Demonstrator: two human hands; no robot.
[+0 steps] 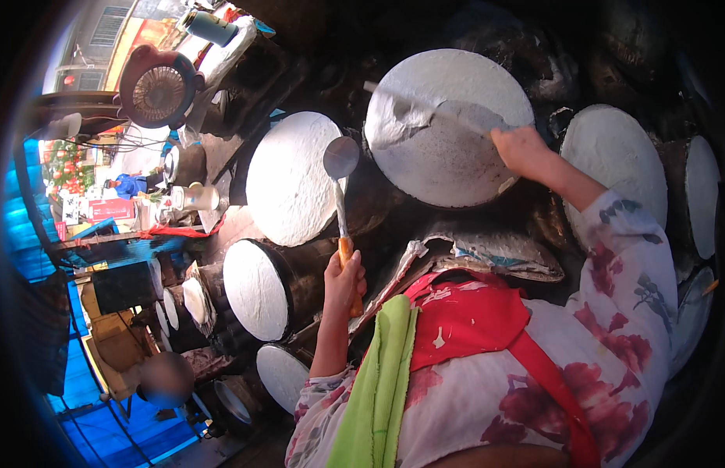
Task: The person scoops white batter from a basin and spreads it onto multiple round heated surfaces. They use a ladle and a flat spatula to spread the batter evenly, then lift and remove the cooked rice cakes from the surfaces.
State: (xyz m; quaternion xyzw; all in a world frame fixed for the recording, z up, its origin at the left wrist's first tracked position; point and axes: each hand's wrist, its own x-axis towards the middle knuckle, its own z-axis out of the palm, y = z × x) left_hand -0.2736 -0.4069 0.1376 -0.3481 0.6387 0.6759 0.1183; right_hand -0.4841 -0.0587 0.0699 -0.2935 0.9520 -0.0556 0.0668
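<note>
My left hand (343, 279) is closed around the orange handle of a metal ladle (340, 158), whose round bowl overlaps the edge of a white-coated round griddle (295, 181). On a larger round griddle (450, 158) in front of me, my right hand (521, 153) grips one end of a long, thin, flat scraper (421, 105), blurred in places. A white layer (450, 73) covers the far part of this griddle, with a folded clump (400, 117) at the left beside the scraper. Bare greyish surface shows on the near part.
More white-topped round griddles stand at right (617, 169) and lower left (256, 289). A crusted sack-like bundle (502, 254) lies between me and the large griddle. A fan (159, 88) and a blue-grey flask (210, 28) are at upper left. Another person (130, 185) is farther off.
</note>
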